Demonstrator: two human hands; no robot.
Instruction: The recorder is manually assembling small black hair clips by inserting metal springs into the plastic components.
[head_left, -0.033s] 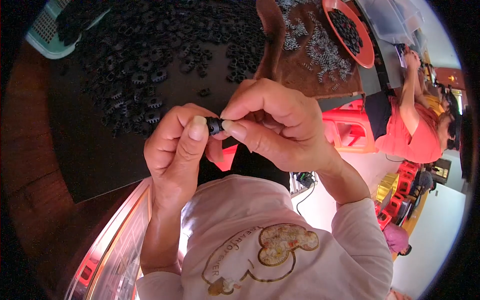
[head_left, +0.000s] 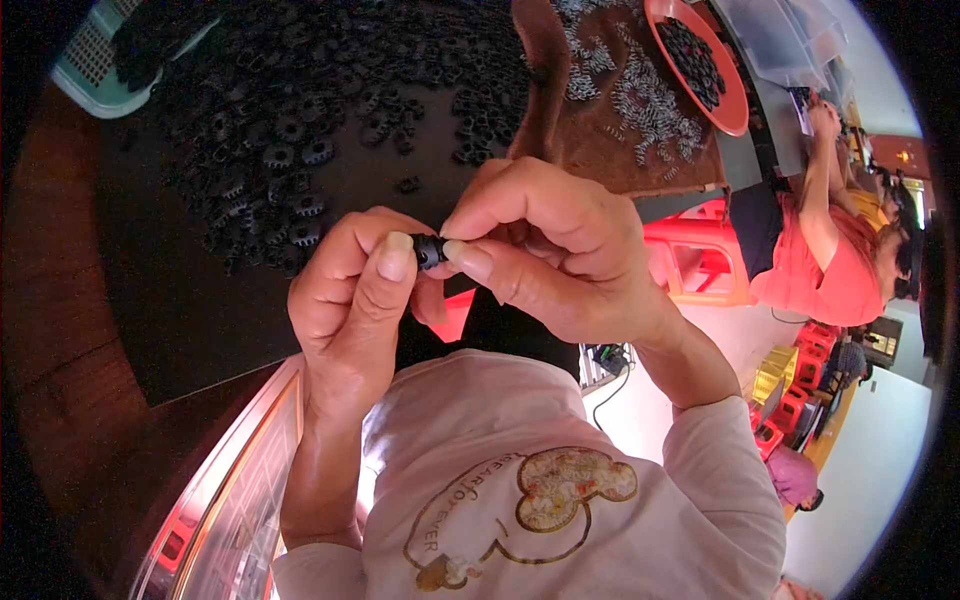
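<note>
My left hand [head_left: 345, 290] and my right hand [head_left: 580, 250] meet in front of my body, over the near edge of the dark work surface. Between them is a small black plastic cord lock [head_left: 429, 252], rounded, with a hole in its side. The left thumb and fingers pinch one end. My right thumb and index finger close on the other end; whatever lies between those tips is mostly hidden. Beyond the hands spreads a big heap of loose black plastic parts [head_left: 290, 130]. One single black part [head_left: 408, 184] lies apart from the heap, close to the hands.
Many small metal springs [head_left: 650, 110] lie on a brown cloth [head_left: 590, 150] at the far right. Beside them is an orange-red basin [head_left: 737, 118] of black pieces. A green basket [head_left: 95, 85] stands far left. A person in red [head_left: 820, 260] works to the right, by red stools [head_left: 700, 262].
</note>
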